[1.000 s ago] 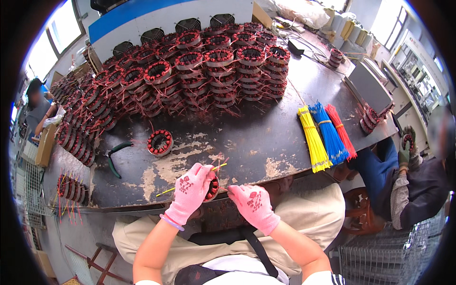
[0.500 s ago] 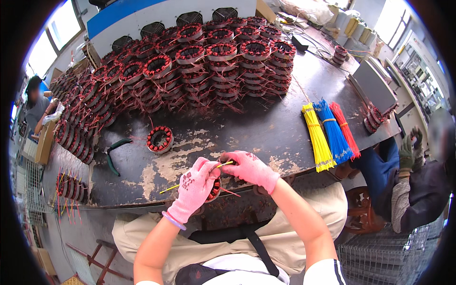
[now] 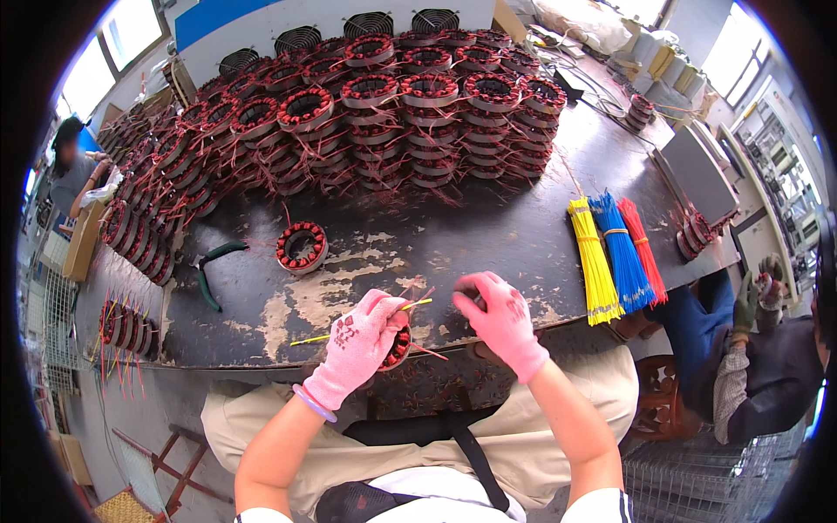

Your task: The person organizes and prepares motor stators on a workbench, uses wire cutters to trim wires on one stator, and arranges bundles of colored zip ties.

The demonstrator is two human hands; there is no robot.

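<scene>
My left hand [image 3: 356,342], in a pink glove, is closed on a yellow wire [image 3: 312,340], pinched between thumb and fingers. A small stator [image 3: 399,347] with red windings sits under the same hand, mostly hidden by it; thin reddish lead wires stick out from it. The yellow wire's far end [image 3: 422,302] pokes out past my fingertips beside some of those leads. My right hand [image 3: 501,318], also pink-gloved, is apart to the right, its fingers loosely curved and nothing visible in them. Another stator [image 3: 302,247] lies on the worn dark table [image 3: 375,261] ahead.
Tall stacks of stators [image 3: 427,131] fill the back and left. Green-handled pliers [image 3: 209,275] lie at left, near a stator row with coloured wires [image 3: 129,327]. Bundles of yellow [image 3: 595,266], blue [image 3: 623,253] and red wires [image 3: 643,248] lie right. A gloved co-worker [image 3: 767,349] sits at right.
My right hand has let go near the yellow wire's end and moved away to the right. My left hand keeps its hold. The view has shifted slightly.
</scene>
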